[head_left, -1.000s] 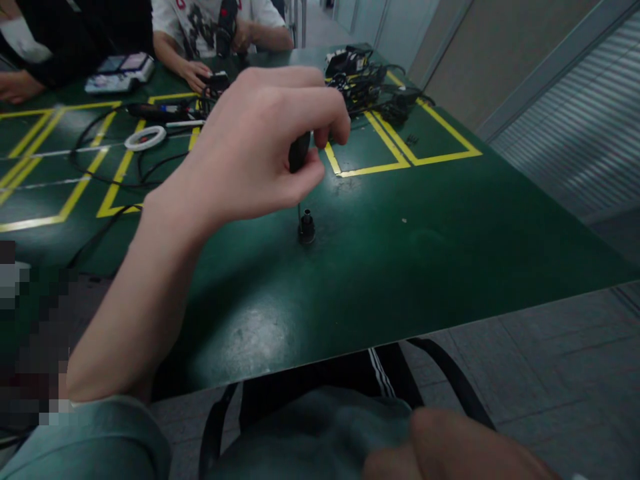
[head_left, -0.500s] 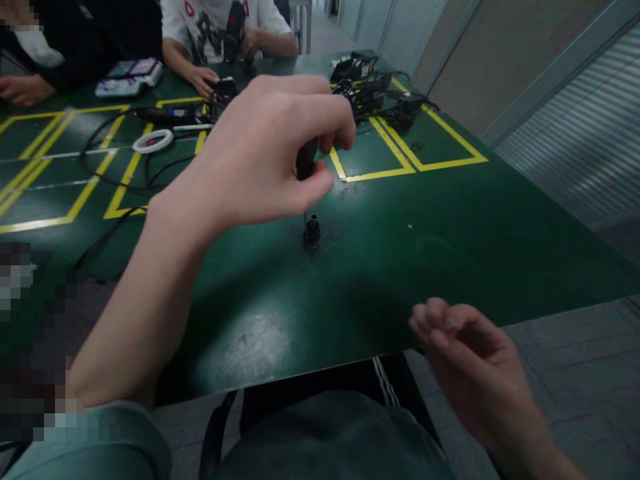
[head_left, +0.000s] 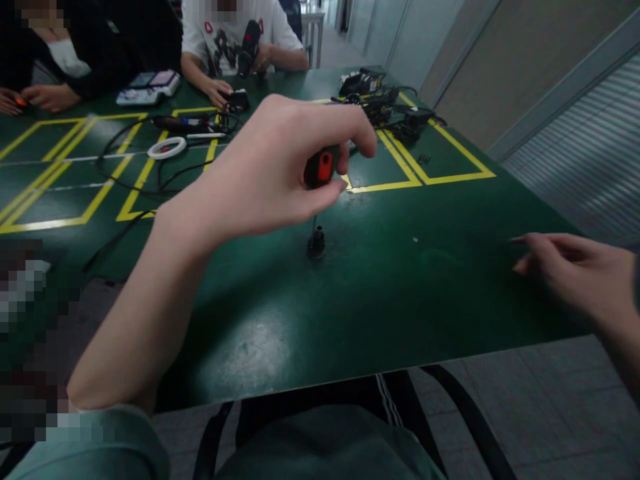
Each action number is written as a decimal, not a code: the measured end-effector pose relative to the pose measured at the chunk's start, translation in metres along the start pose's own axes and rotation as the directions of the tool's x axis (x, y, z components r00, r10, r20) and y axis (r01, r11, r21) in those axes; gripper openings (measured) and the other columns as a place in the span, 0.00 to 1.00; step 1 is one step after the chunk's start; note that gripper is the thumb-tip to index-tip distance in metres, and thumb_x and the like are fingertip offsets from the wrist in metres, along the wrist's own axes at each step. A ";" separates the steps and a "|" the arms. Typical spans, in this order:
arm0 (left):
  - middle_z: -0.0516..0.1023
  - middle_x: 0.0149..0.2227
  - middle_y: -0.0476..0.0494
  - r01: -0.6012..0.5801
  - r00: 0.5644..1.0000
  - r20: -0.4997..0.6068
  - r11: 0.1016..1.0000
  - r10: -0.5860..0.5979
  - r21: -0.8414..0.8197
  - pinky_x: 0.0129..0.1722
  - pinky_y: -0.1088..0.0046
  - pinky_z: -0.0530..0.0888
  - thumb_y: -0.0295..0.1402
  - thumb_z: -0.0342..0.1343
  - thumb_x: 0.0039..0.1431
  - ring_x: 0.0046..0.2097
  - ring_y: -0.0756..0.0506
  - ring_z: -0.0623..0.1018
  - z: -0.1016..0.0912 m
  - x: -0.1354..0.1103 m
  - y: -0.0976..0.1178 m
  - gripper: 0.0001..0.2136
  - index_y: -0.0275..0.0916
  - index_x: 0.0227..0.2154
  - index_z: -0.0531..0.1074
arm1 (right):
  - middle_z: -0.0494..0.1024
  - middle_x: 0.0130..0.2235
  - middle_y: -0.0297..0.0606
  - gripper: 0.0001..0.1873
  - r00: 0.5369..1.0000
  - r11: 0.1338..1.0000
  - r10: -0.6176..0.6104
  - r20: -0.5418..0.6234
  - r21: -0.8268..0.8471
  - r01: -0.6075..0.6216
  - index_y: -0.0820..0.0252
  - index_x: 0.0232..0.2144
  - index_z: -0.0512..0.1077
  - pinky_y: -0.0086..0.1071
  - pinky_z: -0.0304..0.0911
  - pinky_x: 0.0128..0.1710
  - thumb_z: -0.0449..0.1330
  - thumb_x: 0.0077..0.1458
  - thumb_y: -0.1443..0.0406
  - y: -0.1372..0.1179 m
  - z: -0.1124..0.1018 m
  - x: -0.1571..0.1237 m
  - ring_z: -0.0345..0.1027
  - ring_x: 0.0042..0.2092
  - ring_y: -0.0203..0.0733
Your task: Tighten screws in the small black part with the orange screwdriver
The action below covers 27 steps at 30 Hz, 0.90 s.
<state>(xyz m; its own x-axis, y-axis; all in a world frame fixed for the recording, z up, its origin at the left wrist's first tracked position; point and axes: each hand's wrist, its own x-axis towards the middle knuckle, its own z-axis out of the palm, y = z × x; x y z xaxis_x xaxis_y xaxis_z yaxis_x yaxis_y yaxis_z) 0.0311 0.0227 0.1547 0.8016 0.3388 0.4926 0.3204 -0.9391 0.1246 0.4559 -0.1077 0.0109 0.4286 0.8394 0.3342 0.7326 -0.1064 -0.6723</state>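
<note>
The hands are well apart, the left hand (head_left: 270, 167) still gripping a dark-handled tool (head_left: 314, 172), its red mark now showing, above the small black part (head_left: 317, 247) on the green table (head_left: 390, 300), while the right hand (head_left: 583, 270) has moved from the near edge farther right, fingers loosely parted.

Seemingly a workshop; a green worktable (head_left: 450, 280) divided by yellow tape (head_left: 460, 179); tangled cables (head_left: 409, 128) near its far right corner; a person (head_left: 278, 30) at its far edge holding a dark tool (head_left: 249, 48).
</note>
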 end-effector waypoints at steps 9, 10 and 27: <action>0.73 0.24 0.52 0.019 0.997 -0.081 0.994 -0.010 0.112 0.32 0.71 0.62 0.43 0.63 0.68 0.26 0.51 0.70 0.007 0.000 0.001 0.13 0.37 0.42 0.78 | 0.82 0.48 0.45 0.31 0.541 0.734 -0.678 0.498 0.420 0.534 0.57 0.61 0.74 0.40 0.72 0.38 0.68 0.61 0.50 -0.114 0.136 0.021 0.72 0.35 0.43; 0.73 0.24 0.51 0.035 0.997 -0.077 0.993 -0.027 0.108 0.31 0.70 0.62 0.41 0.61 0.68 0.26 0.50 0.70 0.008 0.000 0.001 0.11 0.38 0.41 0.77 | 0.82 0.49 0.45 0.35 0.514 0.719 -0.695 0.504 0.465 0.516 0.57 0.64 0.72 0.40 0.72 0.39 0.70 0.59 0.50 -0.125 0.148 0.019 0.72 0.37 0.44; 0.79 0.39 0.44 0.073 0.997 -0.001 0.997 -0.073 0.037 0.34 0.64 0.72 0.23 0.54 0.58 0.39 0.42 0.80 0.008 0.002 0.007 0.11 0.43 0.40 0.76 | 0.80 0.34 0.37 0.13 0.456 0.720 -0.693 0.558 0.533 0.444 0.61 0.42 0.79 0.34 0.65 0.37 0.67 0.64 0.57 -0.154 0.182 0.004 0.71 0.34 0.42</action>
<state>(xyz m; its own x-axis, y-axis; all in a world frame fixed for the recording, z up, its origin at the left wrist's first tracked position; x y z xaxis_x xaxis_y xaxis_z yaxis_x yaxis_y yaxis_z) 0.0383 0.0175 0.1498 0.7754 0.4066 0.4831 0.3967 -0.9089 0.1283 0.2488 0.0089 -0.0042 -0.6077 0.7538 0.2499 0.4364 0.5799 -0.6879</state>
